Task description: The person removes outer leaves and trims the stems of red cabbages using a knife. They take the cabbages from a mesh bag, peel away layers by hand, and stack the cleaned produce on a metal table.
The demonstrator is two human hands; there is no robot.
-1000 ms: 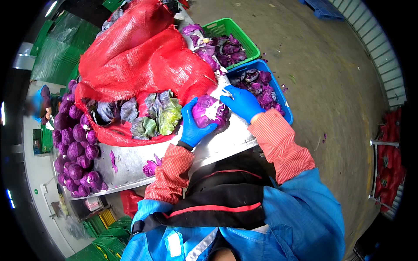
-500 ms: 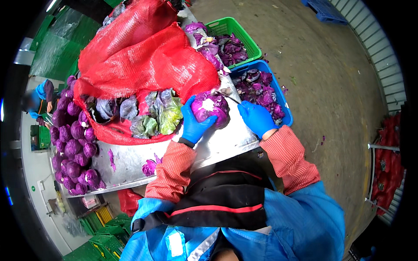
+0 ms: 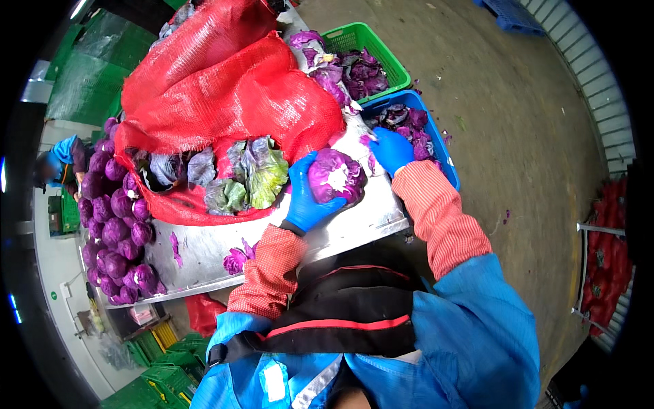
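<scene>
A: What sat at the far left of the frame?

B: A heap of trimmed purple cabbages (image 3: 112, 225) along the left edge of the steel table (image 3: 204, 255), with another person's blue sleeve (image 3: 65, 148) above it at the left rim. Right of the heap lay the red net sack (image 3: 225, 95), its mouth open on untrimmed heads with green and grey outer leaves (image 3: 252, 177).

A: And the hands?

B: The left hand (image 3: 306, 198), in a blue glove, was spread and curled around the left and lower side of one cabbage (image 3: 335, 176) near the middle of the frame, just above the table's near edge. The cabbage's pale cut face was turned up toward the camera.

A: The right hand?

B: The right hand (image 3: 392, 150) was just upper right of that cabbage, apart from it, over the edge of the blue crate (image 3: 446, 160). Its fingers looked loosely curled; I could not tell whether it pinched a leaf.

A: How would that be done well?

B: In my judgement, by cradling the head firmly from below with the left hand so it cannot roll, and letting loose leaves fall inside the blue crate, where purple scraps (image 3: 405, 123) already lay. The green crate (image 3: 368, 58) behind it, at upper centre-right, held more.
</scene>
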